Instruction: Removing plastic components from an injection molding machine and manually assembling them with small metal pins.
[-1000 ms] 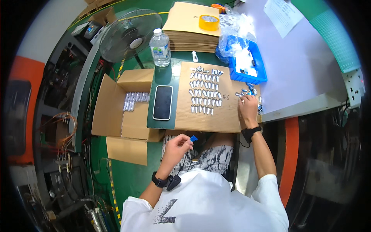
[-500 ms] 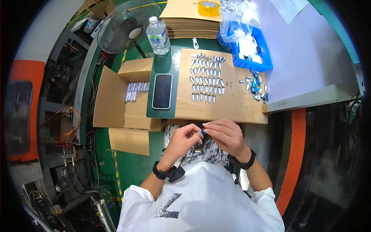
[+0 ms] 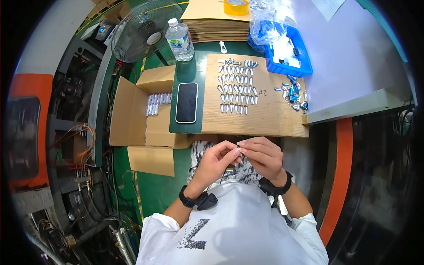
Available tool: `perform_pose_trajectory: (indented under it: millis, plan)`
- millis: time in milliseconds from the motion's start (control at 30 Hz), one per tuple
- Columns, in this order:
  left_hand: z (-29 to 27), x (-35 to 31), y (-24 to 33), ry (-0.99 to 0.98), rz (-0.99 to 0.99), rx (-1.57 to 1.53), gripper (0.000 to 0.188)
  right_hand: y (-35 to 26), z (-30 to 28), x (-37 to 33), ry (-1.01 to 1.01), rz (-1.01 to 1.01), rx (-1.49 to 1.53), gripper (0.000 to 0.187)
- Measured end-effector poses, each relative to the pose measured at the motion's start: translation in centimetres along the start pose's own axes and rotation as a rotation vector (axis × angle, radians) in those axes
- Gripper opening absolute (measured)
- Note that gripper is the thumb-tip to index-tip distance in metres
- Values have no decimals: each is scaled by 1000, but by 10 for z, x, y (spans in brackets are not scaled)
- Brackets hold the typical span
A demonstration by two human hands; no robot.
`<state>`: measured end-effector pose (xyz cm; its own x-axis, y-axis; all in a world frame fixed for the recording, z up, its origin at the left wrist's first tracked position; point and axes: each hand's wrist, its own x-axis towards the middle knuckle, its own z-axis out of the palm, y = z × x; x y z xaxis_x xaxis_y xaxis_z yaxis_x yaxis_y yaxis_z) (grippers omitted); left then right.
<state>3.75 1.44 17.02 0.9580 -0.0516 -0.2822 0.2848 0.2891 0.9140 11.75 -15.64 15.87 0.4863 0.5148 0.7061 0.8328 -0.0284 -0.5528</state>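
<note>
My left hand and my right hand meet in front of the table's near edge, above my lap. Both are closed in a pinch, fingertips almost touching. Whatever lies between them is small and hidden by the fingers. Beyond them, a cardboard sheet carries rows of small silver tapered metal pieces. Loose silver and blue pieces form a pile at the sheet's right side.
A phone and a water bottle occupy the green table's left part. An open carton with wrapped pieces stands to the left. At the back are a blue bin, stacked cardboard, yellow tape and a fan.
The blue bit that showed between my fingertips is now covered. My left fingers have moved slightly right and closed in against the right ones. The view has shifted a little.
</note>
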Motion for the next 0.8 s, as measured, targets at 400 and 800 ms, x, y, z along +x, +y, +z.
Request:
perform_pose_trajectory:
  millis: [400,800]
  plan:
    - [-4,-1,-1,-92,80,-34,18,-3,-5,1,17,8,42,24]
    - [-3,-3,1,110,194,275,10,-11,4,4,-53,2,16,22]
